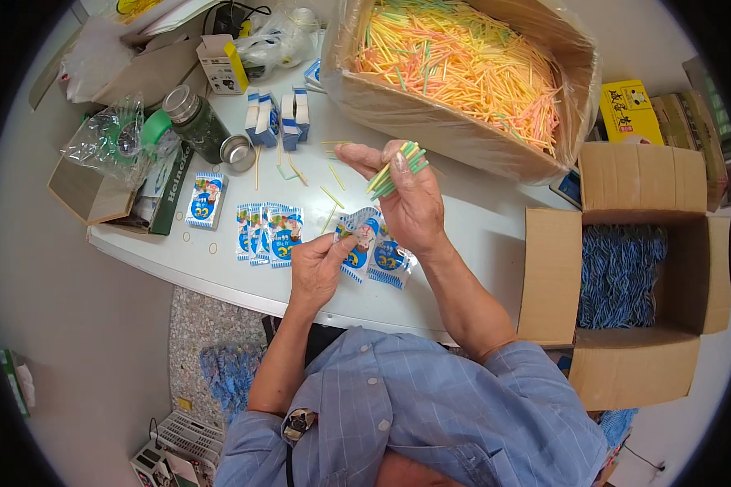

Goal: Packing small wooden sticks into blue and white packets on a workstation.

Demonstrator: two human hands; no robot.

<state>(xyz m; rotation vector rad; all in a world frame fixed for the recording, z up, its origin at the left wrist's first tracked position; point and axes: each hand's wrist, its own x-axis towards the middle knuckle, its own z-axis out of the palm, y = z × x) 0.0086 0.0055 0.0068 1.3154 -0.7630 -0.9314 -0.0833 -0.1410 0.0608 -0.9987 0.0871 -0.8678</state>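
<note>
My left hand (317,266) pinches the edge of a small blue-and-white printed packet (365,231) between thumb and fingers. Above that packet, my right hand (414,199) grips a bundle of short thin sticks (394,172), yellow and green, thumb across them and index finger stretched out to the left. Another packet (390,264) of the same kind lies on the table just under my right wrist. To the left of my left hand, several matching packets (286,237) lie overlapped in a row. A few loose sticks (331,197) are scattered beyond my hands.
A large plastic-lined carton (443,134) full of pastel sticks stands at the back. At the right, an open cardboard box (554,276) holds dark blue strips (621,272). Farther left are small upright boxes (262,120), a dark green flask (199,126), its metal cup (237,152) and a single packet (206,199).
</note>
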